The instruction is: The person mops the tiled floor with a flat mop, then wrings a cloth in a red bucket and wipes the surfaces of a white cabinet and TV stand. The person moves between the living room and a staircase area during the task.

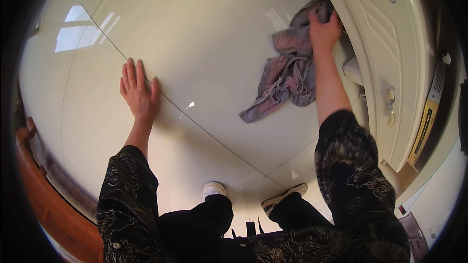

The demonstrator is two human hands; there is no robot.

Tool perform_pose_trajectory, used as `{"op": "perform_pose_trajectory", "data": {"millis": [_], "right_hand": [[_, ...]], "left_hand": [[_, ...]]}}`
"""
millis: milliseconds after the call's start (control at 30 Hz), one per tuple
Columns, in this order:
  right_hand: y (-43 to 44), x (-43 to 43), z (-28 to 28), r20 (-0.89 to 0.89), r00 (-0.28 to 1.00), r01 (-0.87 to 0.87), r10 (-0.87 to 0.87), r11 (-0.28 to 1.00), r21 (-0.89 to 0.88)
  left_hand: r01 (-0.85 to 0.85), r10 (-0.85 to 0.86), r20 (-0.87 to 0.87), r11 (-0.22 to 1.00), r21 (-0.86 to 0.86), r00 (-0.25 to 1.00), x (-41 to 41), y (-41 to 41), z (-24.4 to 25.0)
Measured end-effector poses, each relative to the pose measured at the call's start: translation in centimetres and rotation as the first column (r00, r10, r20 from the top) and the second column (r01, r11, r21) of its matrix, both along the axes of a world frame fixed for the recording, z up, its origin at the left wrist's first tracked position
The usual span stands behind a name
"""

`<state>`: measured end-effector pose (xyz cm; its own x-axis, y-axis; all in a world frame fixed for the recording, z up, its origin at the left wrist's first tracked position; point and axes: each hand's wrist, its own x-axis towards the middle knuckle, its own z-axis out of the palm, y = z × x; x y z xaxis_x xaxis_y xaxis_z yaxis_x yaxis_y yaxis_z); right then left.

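A crumpled grey and pinkish cloth (289, 76) lies on the glossy tiled floor (204, 44), trailing from beneath my right forearm towards the middle. My right hand (324, 31) grips the bunched far end of this cloth, close under the edge of the cream cabinet (376, 44). Some of the right fingers are hidden in the folds and by the cabinet's shadow. Over on the left, my left hand (138, 91) rests palm down on the tiles across a dark joint line. Its fingers are spread and it holds nothing.
The cabinet has a metal handle (391, 106) and round knobs, and overhangs the floor on the right. An orange-brown wooden piece of furniture (58, 204) curves along the lower left. My shoes (215, 189) stand on the tiles below. A yellow and grey box (426, 124) sits at the far right.
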<state>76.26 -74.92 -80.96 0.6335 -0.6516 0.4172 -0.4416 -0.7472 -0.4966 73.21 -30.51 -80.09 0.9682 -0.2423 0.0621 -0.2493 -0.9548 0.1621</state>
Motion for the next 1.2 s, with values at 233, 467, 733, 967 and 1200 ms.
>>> {"op": "perform_pose_trajectory", "data": {"millis": [233,467,733,967,1200], "right_hand": [[2.5,-3.7,1.4,-0.397,0.875,-0.305,0.278,0.952,-0.006],[-3.0,2.5,-1.5,-0.262,0.964,-0.056,0.038,0.996,-0.062],[-8.3,6.5,-3.5,-0.505,0.852,-0.146,0.137,0.989,0.023],[-2.9,-0.8,-1.2,-0.425,0.885,-0.265,0.190,0.956,-0.125],[-3.5,-6.5,1.1,-0.513,0.805,-0.387,0.299,0.919,-0.071]], "left_hand": [[-0.016,0.016,-0.021,1.000,0.014,1.000,-0.1,0.1,0.4],[0.015,-0.015,-0.005,1.000,-0.005,1.000,0.1,-0.3,0.3],[0.022,-0.022,-0.005,0.999,0.028,1.000,-0.1,-0.2,0.0],[0.033,-0.035,0.039,0.999,0.032,0.999,-0.2,0.0,-0.1],[0.028,-0.030,0.035,0.999,0.034,0.999,0.1,-0.2,0.0]]}}
